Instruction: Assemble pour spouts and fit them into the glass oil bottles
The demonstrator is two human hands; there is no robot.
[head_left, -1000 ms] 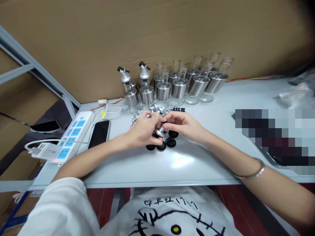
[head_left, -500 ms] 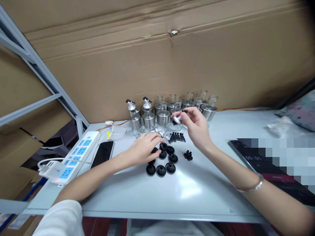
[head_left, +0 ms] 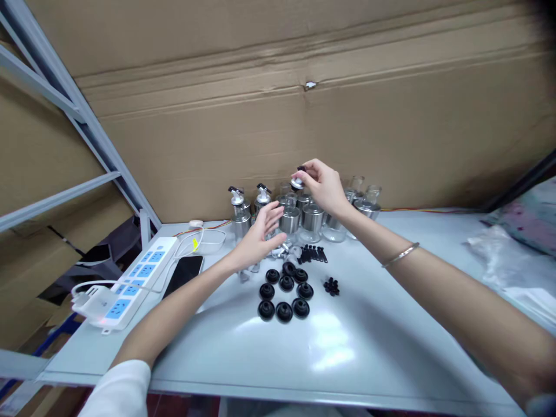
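Pinched in the fingers of my right hand [head_left: 324, 184] is a pourer stopper [head_left: 297, 183], silver with a black top, held just above a glass bottle with a metal sleeve [head_left: 289, 220]. My left hand [head_left: 263, 231] is open beside that bottle, fingers apart and holding nothing. To the left, two bottles wear pourer stoppers with black flip caps [head_left: 263, 193]. Several more bottles [head_left: 368, 202] stand with bare necks. In front lie several round black rubber stoppers [head_left: 284, 311], a row of black flip levers [head_left: 313, 253], small black caps [head_left: 332, 286] and silver spout pieces [head_left: 281, 251].
A white power strip [head_left: 136, 284] with a plugged-in charger and a phone [head_left: 185, 273] lie at the left of the grey table [head_left: 243, 362]. Cardboard [head_left: 208, 139] stands behind the bottles. At the right are plastic bags [head_left: 499, 249], and a metal frame [head_left: 73, 110] rises at the left.
My right hand has moved left and up, bringing the pourer stopper over the bottle. My left hand has lifted from the black rubber stoppers toward the bottles. The view has shifted slightly.
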